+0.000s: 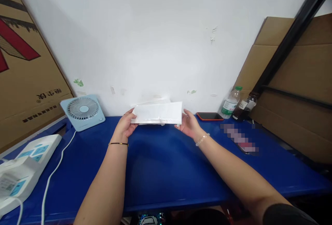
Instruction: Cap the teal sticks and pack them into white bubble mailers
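A thin stack of white sheets (157, 113), perhaps paper or plastic sleeves, is held up over the back of the blue table, close to the wall. A loose, thinner edge shows behind its top. My left hand (125, 124) pinches the left end, thumb in front and fingers below. At the right end, my right hand (188, 124) cups the short edge, its thumb beside the upper corner and its fingertips at the lower corner. The fingers behind the stack are hidden.
On the blue table (166, 169) a light-blue fan (84, 111) and a white power strip (38, 162) with cables lie left. A phone (209, 116), a green-capped bottle (230, 104) and a dark bottle (244, 109) stand or lie right. Cardboard (295, 90) flanks the table.
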The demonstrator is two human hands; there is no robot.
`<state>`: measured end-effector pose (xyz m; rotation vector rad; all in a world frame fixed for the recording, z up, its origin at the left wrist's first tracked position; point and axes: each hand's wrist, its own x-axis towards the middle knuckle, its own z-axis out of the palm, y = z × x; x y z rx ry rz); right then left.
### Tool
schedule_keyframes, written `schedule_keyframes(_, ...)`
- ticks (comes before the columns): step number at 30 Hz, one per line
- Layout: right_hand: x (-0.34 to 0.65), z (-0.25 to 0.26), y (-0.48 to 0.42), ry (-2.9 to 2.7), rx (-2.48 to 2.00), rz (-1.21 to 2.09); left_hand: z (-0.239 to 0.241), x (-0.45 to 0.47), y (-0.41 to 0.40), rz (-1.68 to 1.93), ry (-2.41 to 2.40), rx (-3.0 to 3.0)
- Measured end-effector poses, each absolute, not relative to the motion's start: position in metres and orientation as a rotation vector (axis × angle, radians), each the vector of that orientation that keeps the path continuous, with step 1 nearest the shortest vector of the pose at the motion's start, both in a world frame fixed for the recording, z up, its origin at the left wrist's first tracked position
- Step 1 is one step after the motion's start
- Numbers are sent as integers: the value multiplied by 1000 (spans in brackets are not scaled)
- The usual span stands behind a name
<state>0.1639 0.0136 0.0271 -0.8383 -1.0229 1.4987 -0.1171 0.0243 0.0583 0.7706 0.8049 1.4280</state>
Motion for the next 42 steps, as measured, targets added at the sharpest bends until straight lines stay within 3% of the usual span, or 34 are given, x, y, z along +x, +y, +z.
schedule_keyframes(5, 197, 31, -23, -969, -854, 1557, 53, -92, 20, 1342, 983, 861)
schedule_keyframes(12, 212, -10, -19, -1135, -1337, 1199, 57, -73, 4, 1292, 1041, 1003)
schedule_keyframes(17, 210, -16, -16, -1069, -1272, 1463, 54, -48, -15, 1243, 541, 1057)
schedule_keyframes(23, 211, -13, -17, -1079, -1194, 1563, 15, -16, -15, 1293, 451, 840)
schedule_keyframes(29, 210, -11, -20, -966, -925, 1844, 28, 0, -15, 1442, 417, 564)
schedule_keyframes(35, 204, -14, -19, -1169, -1153, 1571, 52, -3, -9, 1824, 443, 489)
schedule_keyframes(42, 229, -12, -7, -1306, -1297, 1137, 77, 14, -12, 1828, 490, 776)
